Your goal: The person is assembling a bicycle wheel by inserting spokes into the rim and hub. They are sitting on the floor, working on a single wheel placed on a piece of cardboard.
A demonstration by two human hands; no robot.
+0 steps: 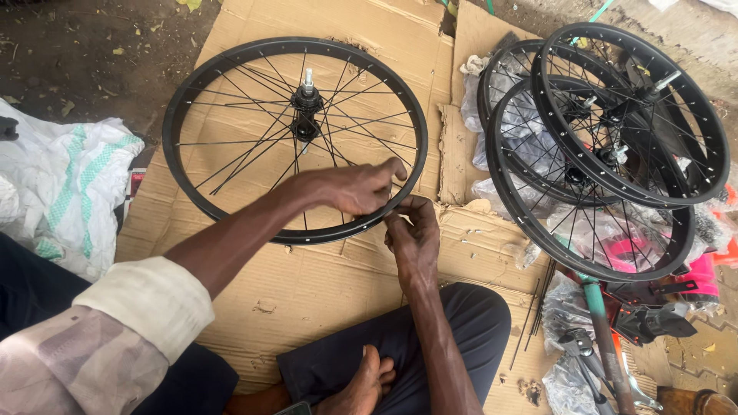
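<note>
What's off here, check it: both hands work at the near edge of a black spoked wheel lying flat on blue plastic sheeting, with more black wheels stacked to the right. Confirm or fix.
One thing is wrong: the head view shows the wheel lying on brown cardboard, not blue sheeting. The rest holds: the left hand and right hand work at its near edge, and more black wheels are stacked to the right.

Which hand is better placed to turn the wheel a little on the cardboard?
Probably the left hand: it lies over the black rim. The right hand pinches something small at the rim's edge.
</note>
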